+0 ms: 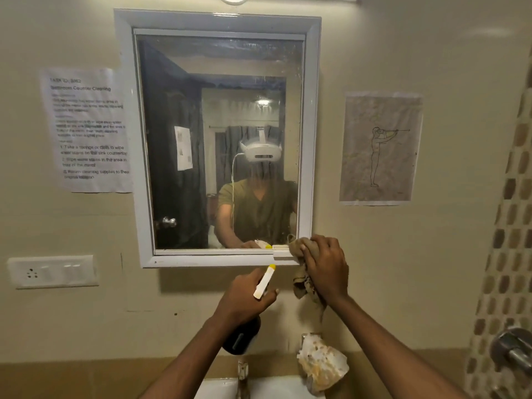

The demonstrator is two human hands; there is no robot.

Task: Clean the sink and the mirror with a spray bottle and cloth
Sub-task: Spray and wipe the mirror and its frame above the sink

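At mirror [221,139] corner | right hand [325,266] is gripping cloth [302,283], wiping | left hand [244,298] is holding spray bottle [263,283] | glass looking streaky, sink [273,387] likely pending

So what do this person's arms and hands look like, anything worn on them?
Both forearms are bare up to the frame edge, with no sleeves in direct view. The left hand and right hand carry no gloves, rings or watch that I can see. The mirror reflection shows a short-sleeved olive top.
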